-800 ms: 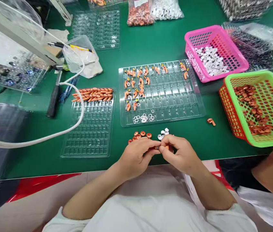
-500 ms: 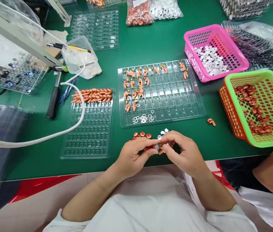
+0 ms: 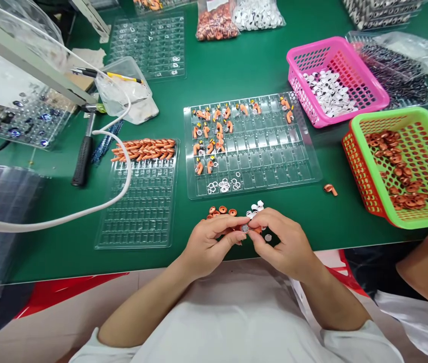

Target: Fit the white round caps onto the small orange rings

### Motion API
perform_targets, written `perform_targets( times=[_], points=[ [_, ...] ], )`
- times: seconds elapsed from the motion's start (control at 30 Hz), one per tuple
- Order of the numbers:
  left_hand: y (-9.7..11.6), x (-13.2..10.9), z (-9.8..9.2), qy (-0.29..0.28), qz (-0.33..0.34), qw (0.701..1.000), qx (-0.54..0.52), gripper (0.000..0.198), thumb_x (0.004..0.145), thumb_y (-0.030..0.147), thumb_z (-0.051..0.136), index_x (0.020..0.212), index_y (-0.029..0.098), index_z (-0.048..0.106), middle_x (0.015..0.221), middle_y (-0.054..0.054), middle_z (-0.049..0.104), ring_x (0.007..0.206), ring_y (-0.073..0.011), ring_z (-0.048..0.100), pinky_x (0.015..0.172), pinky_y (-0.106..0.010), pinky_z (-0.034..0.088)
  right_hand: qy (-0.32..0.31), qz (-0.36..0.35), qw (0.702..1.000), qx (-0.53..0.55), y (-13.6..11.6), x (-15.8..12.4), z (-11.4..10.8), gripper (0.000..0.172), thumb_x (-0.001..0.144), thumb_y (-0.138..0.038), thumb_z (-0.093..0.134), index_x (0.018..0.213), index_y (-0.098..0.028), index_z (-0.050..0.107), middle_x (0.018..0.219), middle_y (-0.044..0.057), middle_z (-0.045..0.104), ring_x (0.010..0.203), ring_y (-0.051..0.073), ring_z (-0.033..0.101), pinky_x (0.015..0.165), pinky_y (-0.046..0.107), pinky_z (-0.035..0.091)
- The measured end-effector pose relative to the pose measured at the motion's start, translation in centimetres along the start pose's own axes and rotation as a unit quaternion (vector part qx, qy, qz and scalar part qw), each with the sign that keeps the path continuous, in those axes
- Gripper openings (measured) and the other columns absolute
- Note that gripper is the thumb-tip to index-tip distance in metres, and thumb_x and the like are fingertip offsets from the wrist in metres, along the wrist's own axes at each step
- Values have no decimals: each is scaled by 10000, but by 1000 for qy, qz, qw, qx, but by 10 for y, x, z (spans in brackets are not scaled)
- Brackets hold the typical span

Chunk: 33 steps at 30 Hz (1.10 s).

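My left hand pinches a small copper-orange earbud housing with a round silvery piece facing up. The tips of my right hand close on the housing's right side, touching it. Both hands hover low over the bench's front edge, and the fingers partly hide the part. Just beyond my left fingers lie several loose orange round shells. Small white discs sit beyond my right fingers, and one white piece lies right beside them.
A clear tray holds orange parts and white rings. Left of it is another tray with orange stems, then a hammer and a white cable. Pink and green baskets stand right, near a single orange piece.
My right fingertips have moved in slightly left against the housing, and a white piece beside them now shows on the bench. My left hand keeps its pinch.
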State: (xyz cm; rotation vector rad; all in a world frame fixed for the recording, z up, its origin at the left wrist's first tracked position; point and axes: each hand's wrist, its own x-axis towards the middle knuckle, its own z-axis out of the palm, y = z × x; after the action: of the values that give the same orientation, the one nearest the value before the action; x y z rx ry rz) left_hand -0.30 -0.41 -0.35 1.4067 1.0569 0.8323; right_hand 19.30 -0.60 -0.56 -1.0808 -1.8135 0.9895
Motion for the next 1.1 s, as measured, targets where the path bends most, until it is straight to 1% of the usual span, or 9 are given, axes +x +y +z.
perform_targets(
  times=[0.2,0.4,0.47,0.57,0.67,0.73,0.8,0.9,1.1],
  points=[
    [0,-2,2,12,-39,996,-78,261,834,139,706,1089,184,742,919,-47,753,767,-140,709,713,-229,622,4,-30,999,-31,-2,1,3,146,865,-73,585,923,-208,581,812,15,632,739,147,579,681,300,480],
    [2,0,5,23,-83,983,-164,209,791,119,749,988,188,748,824,-8,744,727,-112,700,693,-185,607,12,-54,998,-36,-2,0,4,163,864,-68,586,949,-207,586,806,27,647,737,158,589,677,314,483],
    [3,0,5,23,-83,983,-162,183,784,125,756,958,181,749,823,-12,744,727,-111,698,707,-184,601,9,-55,998,-40,-2,0,3,158,866,-73,583,950,-207,585,810,31,644,752,162,591,684,317,486],
    [5,-3,3,13,-80,990,-112,163,802,163,743,965,170,746,882,-38,743,783,-132,692,735,-206,595,-7,-69,996,-61,-2,-1,1,147,867,-76,577,933,-207,580,820,33,647,764,162,591,695,318,483],
    [11,-8,2,-14,-112,992,-55,160,832,211,711,978,150,735,894,-63,742,788,-156,690,728,-241,598,-22,-96,987,-128,-3,-7,2,139,866,-75,567,920,-202,579,822,38,655,737,159,575,664,313,455],
    [15,-10,2,-26,-140,989,-43,167,842,238,694,972,140,728,861,-66,738,759,-164,688,705,-260,601,-24,-117,976,-181,-4,-13,4,134,870,-87,564,949,-195,583,828,47,663,723,164,568,634,313,432],
    [19,-12,2,-32,-162,985,-53,180,842,259,689,967,135,726,826,-62,730,725,-163,680,676,-265,599,-27,-136,967,-212,-4,-19,6,158,871,-103,573,1006,-183,583,841,57,675,724,174,572,622,320,424],
    [20,-12,3,-48,-191,976,-90,202,837,277,698,977,134,723,808,-58,727,691,-152,673,664,-263,590,-27,-153,963,-220,-3,-26,7,235,855,-103,597,1080,-163,570,857,69,690,736,185,589,625,328,436],
    [14,-11,6,-49,-244,953,-172,232,808,292,738,964,121,718,765,-47,714,665,-143,667,670,-268,578,-17,-158,963,-218,0,-28,8,266,836,-88,609,1084,-170,559,844,62,698,724,187,613,629,331,449]
  ],
)
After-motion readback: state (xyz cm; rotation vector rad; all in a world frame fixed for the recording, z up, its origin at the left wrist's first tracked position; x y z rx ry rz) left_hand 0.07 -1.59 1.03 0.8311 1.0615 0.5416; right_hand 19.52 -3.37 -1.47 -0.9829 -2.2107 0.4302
